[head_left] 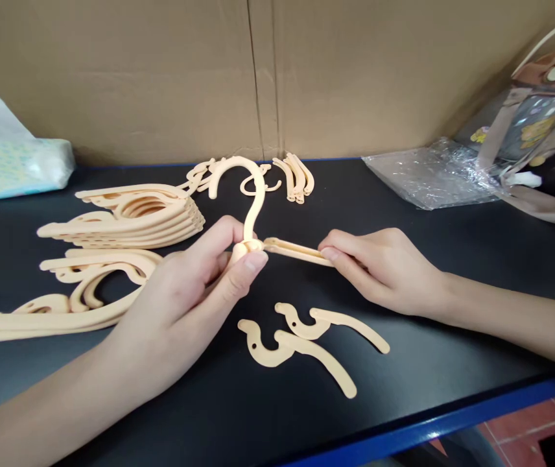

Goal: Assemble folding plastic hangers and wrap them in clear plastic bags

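Your left hand (180, 298) is grasping a hook (259, 194), partly hiding its base; your right hand (387, 269) is pinching a part-covered strip (294, 251).

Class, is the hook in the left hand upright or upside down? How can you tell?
Upright: the hanger hook rises above the left hand, its curve on top and its stem below.

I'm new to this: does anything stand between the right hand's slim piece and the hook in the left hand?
Nothing visible does: the slim piece in the right hand reaches the base of the hook in the left hand.
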Tool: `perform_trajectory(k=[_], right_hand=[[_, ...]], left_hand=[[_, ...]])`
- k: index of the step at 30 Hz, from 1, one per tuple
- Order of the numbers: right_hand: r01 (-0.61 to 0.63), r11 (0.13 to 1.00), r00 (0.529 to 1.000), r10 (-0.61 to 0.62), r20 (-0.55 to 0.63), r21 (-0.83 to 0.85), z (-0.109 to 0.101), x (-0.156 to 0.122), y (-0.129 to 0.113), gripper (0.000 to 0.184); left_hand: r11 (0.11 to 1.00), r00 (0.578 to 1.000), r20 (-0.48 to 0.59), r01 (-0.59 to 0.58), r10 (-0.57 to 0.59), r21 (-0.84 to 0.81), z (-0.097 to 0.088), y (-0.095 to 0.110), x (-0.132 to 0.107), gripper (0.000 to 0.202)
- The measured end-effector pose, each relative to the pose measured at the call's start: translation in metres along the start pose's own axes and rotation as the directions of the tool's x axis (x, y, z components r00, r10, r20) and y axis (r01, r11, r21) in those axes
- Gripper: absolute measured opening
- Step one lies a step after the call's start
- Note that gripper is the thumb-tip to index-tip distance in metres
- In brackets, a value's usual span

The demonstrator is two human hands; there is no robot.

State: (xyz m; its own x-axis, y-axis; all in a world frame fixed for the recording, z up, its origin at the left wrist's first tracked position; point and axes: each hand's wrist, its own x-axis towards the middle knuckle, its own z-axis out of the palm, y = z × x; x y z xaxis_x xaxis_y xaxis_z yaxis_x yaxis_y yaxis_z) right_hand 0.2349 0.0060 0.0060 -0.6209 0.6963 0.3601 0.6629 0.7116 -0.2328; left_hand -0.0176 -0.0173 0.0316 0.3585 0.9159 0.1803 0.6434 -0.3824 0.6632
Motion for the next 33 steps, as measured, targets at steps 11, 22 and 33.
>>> perform_trajectory(k=[11,22,33], right_hand=[[0.165,0.972,0.984,-0.173,0.033,0.166,-0.002,-0.001,0.004,0.034],[0.285,0.935,0.956,-0.263,-0.13,0.209,0.0,-0.001,0.005,0.048],[-0.053,0.642,0.996,0.087,-0.004,0.765,-0.021,0.0,-0.011,0.013]], left_hand=[[0.992,0.994,-0.004,-0.11,0.11,0.057,0.007,-0.007,0.0,0.017],[0.975,0.976,0.108,-0.198,0.187,0.103,0.003,-0.003,0.003,0.014],[0.97,0.984,0.038,-0.175,0.171,0.17,0.003,-0.005,0.005,0.018]])
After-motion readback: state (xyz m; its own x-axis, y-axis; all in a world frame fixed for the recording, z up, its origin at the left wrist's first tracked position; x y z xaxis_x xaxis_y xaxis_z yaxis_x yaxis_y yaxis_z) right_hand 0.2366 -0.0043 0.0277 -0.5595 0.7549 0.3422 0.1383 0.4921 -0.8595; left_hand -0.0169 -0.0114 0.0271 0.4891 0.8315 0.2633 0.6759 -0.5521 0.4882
